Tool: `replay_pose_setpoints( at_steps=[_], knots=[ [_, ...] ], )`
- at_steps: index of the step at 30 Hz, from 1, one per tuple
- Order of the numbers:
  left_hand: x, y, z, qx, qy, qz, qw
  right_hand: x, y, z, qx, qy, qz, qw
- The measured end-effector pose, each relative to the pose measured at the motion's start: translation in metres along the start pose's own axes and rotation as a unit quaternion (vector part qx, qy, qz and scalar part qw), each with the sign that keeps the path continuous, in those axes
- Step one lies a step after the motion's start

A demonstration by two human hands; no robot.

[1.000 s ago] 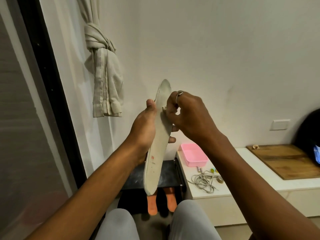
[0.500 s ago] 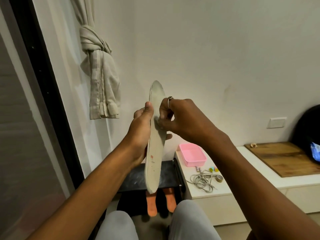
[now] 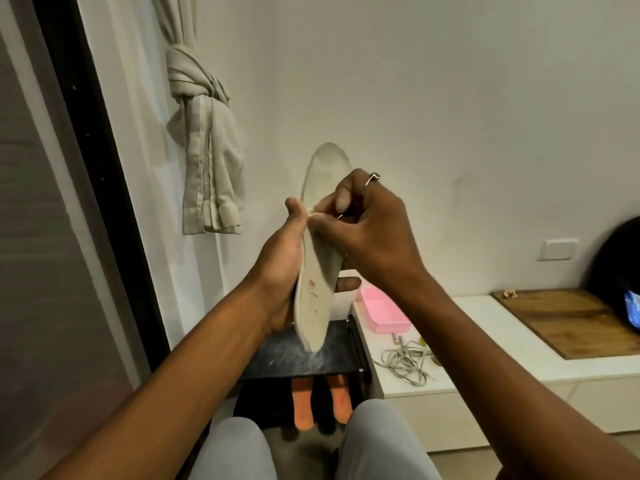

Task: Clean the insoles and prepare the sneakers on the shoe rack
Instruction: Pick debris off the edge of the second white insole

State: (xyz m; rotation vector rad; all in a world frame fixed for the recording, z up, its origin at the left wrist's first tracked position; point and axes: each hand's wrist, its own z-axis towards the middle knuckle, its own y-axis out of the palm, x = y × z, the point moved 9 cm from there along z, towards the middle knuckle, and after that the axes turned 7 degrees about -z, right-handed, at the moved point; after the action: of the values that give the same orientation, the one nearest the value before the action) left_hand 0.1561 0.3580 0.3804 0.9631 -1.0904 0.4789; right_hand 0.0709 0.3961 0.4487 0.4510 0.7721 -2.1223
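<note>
A pale grey insole (image 3: 317, 306) with small red print stands nearly upright in front of me. My left hand (image 3: 280, 275) grips its middle from the left, thumb on the near edge. My right hand (image 3: 363, 233), wearing a ring, pinches a small pale scrap against the insole's edge at thumb height. Below, the black shoe rack (image 3: 294, 362) has a dusty top shelf, and two orange insoles (image 3: 320, 403) lie on its lower level.
A white low cabinet (image 3: 485, 344) at right carries a pink tray (image 3: 382, 315), a bundle of grey laces (image 3: 405, 362) and a wooden board (image 3: 571, 320). A knotted curtain (image 3: 204, 140) hangs at left beside a dark door frame. My grey-trousered knees fill the bottom.
The right hand's fingers have shifted along the insole's edge, and the insole has turned slightly, showing more of its face. The left hand's grip is unchanged.
</note>
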Motion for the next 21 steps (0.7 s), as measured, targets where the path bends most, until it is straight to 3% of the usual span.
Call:
replay_pose_setpoints(
  at_steps=[4,7,16,18,21],
  knots=[
    [0.011,-0.016,-0.001,0.05,-0.005,-0.05,0.997,-0.013,0.025,-0.006,-0.115,-0.01,0.037,0.993],
    [0.012,-0.021,-0.001,0.051,-0.011,-0.065,0.996,-0.02,0.029,-0.008,-0.144,-0.041,0.031,0.988],
    [-0.007,-0.005,0.002,0.026,-0.009,-0.031,0.999,-0.01,-0.006,0.0,0.079,-0.079,-0.064,0.992],
    [-0.006,-0.002,0.001,0.018,-0.008,-0.039,0.999,-0.008,-0.005,0.001,0.056,-0.066,-0.06,0.994],
    [0.0,-0.006,0.001,0.02,-0.01,-0.049,0.999,-0.004,0.009,0.002,-0.064,-0.027,-0.034,0.997]
  ],
)
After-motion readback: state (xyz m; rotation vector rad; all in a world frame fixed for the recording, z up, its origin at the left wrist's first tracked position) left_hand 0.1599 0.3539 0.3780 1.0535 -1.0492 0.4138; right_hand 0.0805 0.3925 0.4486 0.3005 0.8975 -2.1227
